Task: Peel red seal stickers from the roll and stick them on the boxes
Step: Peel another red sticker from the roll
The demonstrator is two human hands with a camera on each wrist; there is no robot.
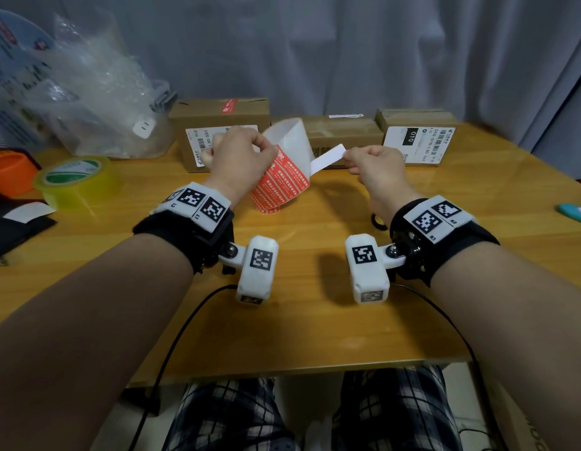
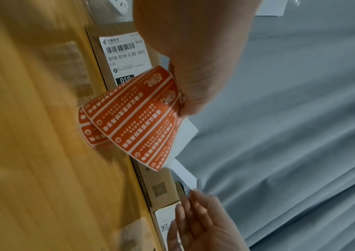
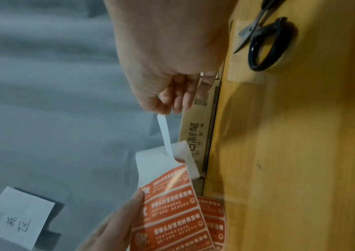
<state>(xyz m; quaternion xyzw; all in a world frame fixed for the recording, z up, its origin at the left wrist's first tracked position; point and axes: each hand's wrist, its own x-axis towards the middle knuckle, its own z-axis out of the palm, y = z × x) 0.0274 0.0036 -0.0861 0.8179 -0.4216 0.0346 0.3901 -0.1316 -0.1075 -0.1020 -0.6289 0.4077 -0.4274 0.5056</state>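
Observation:
My left hand (image 1: 266, 150) pinches the top of the unrolled strip of red seal stickers (image 1: 279, 182), which curls down onto the table. My right hand (image 1: 347, 155) pinches the end of one sticker (image 1: 326, 159), white side up, its other end still on the white backing. The left wrist view shows the strip (image 2: 140, 118) under my thumb and the half-peeled sticker (image 2: 183, 173). Three cardboard boxes stand behind: the left box (image 1: 217, 120) has a red seal (image 1: 230, 105) on top, the middle box (image 1: 344, 131) and the right box (image 1: 416, 120) show none.
A yellow-green tape roll (image 1: 76, 180), an orange container (image 1: 9, 174) and a clear plastic bag (image 1: 97, 92) crowd the left side. Black scissors (image 3: 264, 42) lie under my right wrist. A teal object (image 1: 573, 213) sits at the right edge of the wooden table (image 1: 299, 336).

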